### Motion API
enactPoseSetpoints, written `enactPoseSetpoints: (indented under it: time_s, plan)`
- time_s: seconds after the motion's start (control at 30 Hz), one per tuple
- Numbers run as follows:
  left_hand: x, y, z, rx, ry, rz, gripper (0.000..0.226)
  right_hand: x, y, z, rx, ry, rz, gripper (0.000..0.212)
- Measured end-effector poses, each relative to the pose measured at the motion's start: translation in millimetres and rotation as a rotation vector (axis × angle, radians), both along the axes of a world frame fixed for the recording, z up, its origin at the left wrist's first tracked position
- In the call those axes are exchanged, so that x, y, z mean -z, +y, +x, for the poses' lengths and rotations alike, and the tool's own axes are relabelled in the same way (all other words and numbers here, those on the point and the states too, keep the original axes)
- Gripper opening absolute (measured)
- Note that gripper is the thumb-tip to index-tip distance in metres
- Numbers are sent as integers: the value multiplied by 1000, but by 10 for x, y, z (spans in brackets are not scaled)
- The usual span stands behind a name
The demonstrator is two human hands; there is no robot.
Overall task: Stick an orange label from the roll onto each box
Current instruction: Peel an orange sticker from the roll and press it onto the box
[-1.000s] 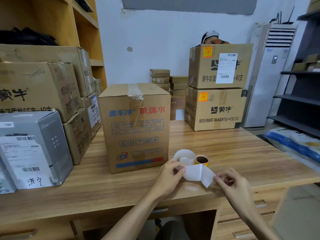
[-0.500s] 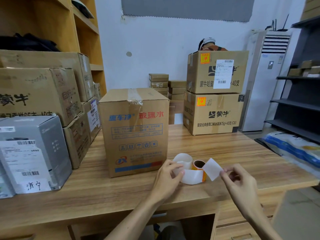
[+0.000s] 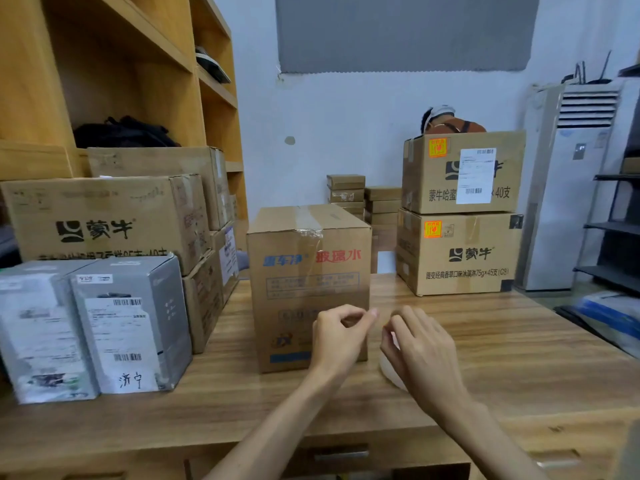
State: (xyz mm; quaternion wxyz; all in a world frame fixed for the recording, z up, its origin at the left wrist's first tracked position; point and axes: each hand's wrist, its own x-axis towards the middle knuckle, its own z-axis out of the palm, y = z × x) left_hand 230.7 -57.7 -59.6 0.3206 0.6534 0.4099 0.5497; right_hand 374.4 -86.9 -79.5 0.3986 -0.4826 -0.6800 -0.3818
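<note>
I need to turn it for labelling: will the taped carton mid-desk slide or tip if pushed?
Taped carton likely slides, not tips: broad base flat on the smooth wooden desk. Its straight, undented sides suggest stiff walls. Weight cannot be told.

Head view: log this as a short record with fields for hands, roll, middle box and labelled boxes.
labelled boxes: upper box and lower box, stacked right rear, one orange label each
middle box: no orange label visible
roll: mostly hidden, white edge showing
left hand: fingertips pinched together before the middle box; contents unseen
right hand: curled over the roll
</note>
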Motion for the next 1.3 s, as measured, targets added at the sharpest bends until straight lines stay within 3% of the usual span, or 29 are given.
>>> enactPoseSetpoints:
  time_s: [0.2, 0.33, 0.4, 0.57, 0.67, 0.87, 1.1, 1.3]
  plan:
    - [-177, -10, -275, -77, -65, -41, 16, -88, 54, -230, -30, -104, 37, 10]
    - [-344, 36, -545, -125, -65, -18, 20, -246, 29, -327, -172, -17, 57, 12]
    - [-437, 53, -691, -123, -73, -6, 13, -320, 51, -366, -249, 113, -14, 15]
    - [-607, 66, -1027, 0, -6, 66, 8, -586, 187, -527, -556, 742, -356, 12]
    - [-667, 57, -1189, 16, 36, 84, 6, -716, 311, -627, -710, 879, -485, 11]
    - [-742, 120, -1413, -19, 122, 121, 7, -759, 494, -822, -763, 866, -602, 9]
    - [-781, 248, -1564, -321, 319, 376, 8, -943, 591, -1042, -605, 536, -365, 15]
    - [-841, 466, -1634, -337, 345, 356, 8, -1036, 791, -1161, -513, 412, -333, 13]
